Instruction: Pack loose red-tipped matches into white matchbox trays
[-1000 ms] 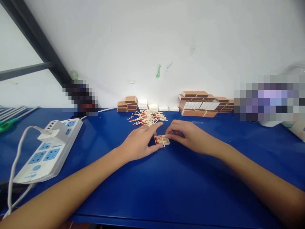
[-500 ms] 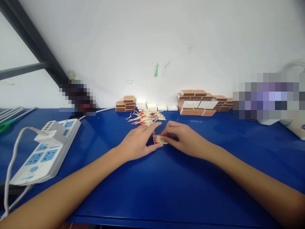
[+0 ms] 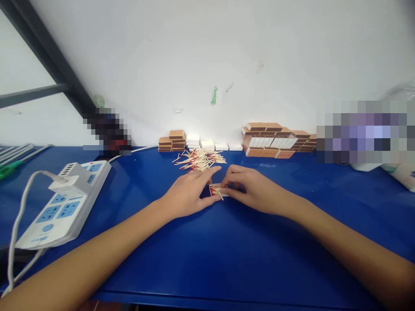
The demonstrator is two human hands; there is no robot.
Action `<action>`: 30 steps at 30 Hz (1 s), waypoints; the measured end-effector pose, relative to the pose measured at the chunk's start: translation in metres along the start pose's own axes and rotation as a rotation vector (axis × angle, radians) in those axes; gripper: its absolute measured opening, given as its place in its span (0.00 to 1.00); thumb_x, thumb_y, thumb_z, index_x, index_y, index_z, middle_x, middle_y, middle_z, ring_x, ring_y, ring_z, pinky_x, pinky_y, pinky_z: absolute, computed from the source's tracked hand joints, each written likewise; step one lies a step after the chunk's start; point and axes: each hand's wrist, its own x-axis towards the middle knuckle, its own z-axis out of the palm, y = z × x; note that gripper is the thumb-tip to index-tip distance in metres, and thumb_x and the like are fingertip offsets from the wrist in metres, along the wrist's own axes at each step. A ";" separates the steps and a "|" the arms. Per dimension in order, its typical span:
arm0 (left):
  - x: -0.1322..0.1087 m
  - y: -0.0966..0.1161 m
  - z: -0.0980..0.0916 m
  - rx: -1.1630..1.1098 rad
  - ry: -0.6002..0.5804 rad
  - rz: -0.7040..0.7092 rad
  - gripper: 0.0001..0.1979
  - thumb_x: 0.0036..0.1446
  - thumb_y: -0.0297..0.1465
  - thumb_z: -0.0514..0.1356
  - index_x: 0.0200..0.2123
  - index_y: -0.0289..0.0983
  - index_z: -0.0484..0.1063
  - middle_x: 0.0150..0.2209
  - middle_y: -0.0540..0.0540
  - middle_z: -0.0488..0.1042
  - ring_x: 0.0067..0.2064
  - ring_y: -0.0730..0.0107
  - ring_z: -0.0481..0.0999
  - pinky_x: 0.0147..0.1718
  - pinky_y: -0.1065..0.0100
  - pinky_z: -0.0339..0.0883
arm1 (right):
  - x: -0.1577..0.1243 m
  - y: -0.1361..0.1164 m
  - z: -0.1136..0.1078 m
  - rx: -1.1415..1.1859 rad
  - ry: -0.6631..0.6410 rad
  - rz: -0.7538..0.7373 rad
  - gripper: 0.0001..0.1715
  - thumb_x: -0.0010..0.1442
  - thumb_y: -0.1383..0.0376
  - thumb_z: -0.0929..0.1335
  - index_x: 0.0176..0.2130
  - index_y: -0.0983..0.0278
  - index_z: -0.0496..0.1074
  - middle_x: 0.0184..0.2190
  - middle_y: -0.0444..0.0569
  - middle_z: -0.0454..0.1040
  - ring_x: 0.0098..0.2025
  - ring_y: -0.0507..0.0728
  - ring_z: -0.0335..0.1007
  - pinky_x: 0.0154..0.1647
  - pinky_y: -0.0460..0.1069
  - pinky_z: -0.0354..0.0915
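Observation:
A small white matchbox tray [image 3: 226,195] lies on the blue table between my hands, with red-tipped matches [image 3: 215,190] inside. One match crosses the tray's near edge at a slant. My left hand [image 3: 186,194] steadies the tray at its left end, thumb on the near side and fingers on the far side, the index finger stretched out above. Thumb and fingertips of my right hand [image 3: 251,188] are pinched over the right part of the tray, on the matches; the fingertips hide part of it. Beyond my left hand is a loose heap of matches [image 3: 202,160].
Along the wall stand brown matchboxes [image 3: 177,134], white trays [image 3: 207,144] and a larger stack of matchboxes [image 3: 269,152]. A white power strip [image 3: 73,220] with a plugged-in cable lies at left. Green-handled tool [image 3: 9,169] at far left; blurred items at right.
My hands stay around the tray. My right fingertips have shifted slightly over the matches, and the slanting match has changed position a little. The whole view has moved slightly.

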 end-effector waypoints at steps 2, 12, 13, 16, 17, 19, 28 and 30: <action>0.000 0.000 0.000 -0.003 0.007 -0.001 0.36 0.64 0.44 0.65 0.70 0.43 0.56 0.49 0.42 0.79 0.48 0.55 0.79 0.44 0.57 0.74 | 0.000 -0.001 -0.001 -0.008 -0.001 -0.001 0.12 0.70 0.58 0.68 0.39 0.61 0.79 0.38 0.50 0.74 0.35 0.55 0.69 0.35 0.50 0.65; 0.001 0.002 -0.001 0.001 -0.030 -0.015 0.37 0.64 0.43 0.65 0.70 0.42 0.55 0.49 0.43 0.79 0.48 0.55 0.79 0.45 0.57 0.74 | 0.006 0.004 0.006 -0.020 0.039 0.032 0.10 0.70 0.65 0.66 0.35 0.62 0.74 0.34 0.48 0.73 0.34 0.54 0.68 0.35 0.49 0.62; 0.001 0.003 -0.002 0.002 -0.030 -0.017 0.37 0.64 0.43 0.65 0.70 0.43 0.55 0.49 0.43 0.79 0.48 0.55 0.79 0.45 0.57 0.74 | 0.006 0.004 0.007 -0.022 0.030 0.041 0.10 0.69 0.65 0.67 0.34 0.62 0.74 0.34 0.48 0.73 0.34 0.54 0.68 0.35 0.49 0.62; 0.002 0.003 -0.002 0.003 -0.030 -0.011 0.37 0.64 0.43 0.65 0.70 0.44 0.55 0.49 0.43 0.79 0.48 0.55 0.79 0.44 0.57 0.74 | 0.007 0.001 0.007 -0.036 0.011 0.074 0.09 0.68 0.66 0.67 0.34 0.62 0.74 0.33 0.47 0.73 0.34 0.54 0.68 0.34 0.49 0.62; 0.002 0.003 -0.002 0.006 -0.029 -0.006 0.37 0.64 0.43 0.65 0.70 0.44 0.55 0.48 0.43 0.79 0.48 0.55 0.79 0.44 0.57 0.74 | 0.007 0.001 0.008 -0.040 0.009 0.084 0.08 0.68 0.66 0.68 0.34 0.62 0.74 0.34 0.47 0.73 0.34 0.54 0.69 0.34 0.49 0.62; 0.002 0.003 -0.002 0.010 -0.031 -0.003 0.37 0.64 0.44 0.65 0.70 0.44 0.55 0.48 0.42 0.79 0.48 0.54 0.79 0.44 0.57 0.74 | 0.007 0.000 0.008 -0.042 -0.001 0.103 0.08 0.68 0.65 0.68 0.35 0.62 0.74 0.34 0.47 0.74 0.34 0.54 0.69 0.34 0.49 0.62; 0.001 0.003 -0.001 0.017 -0.021 0.006 0.36 0.65 0.44 0.63 0.70 0.43 0.55 0.50 0.42 0.79 0.48 0.54 0.79 0.43 0.57 0.74 | 0.008 -0.002 0.007 -0.050 -0.069 0.154 0.09 0.70 0.63 0.68 0.35 0.62 0.71 0.36 0.48 0.73 0.36 0.55 0.70 0.36 0.49 0.62; 0.001 0.003 -0.001 0.022 -0.024 0.002 0.36 0.65 0.44 0.63 0.70 0.43 0.55 0.49 0.42 0.79 0.48 0.54 0.79 0.43 0.57 0.74 | 0.007 -0.002 0.006 -0.062 -0.080 0.159 0.10 0.70 0.62 0.67 0.36 0.62 0.71 0.36 0.48 0.73 0.36 0.55 0.69 0.36 0.49 0.62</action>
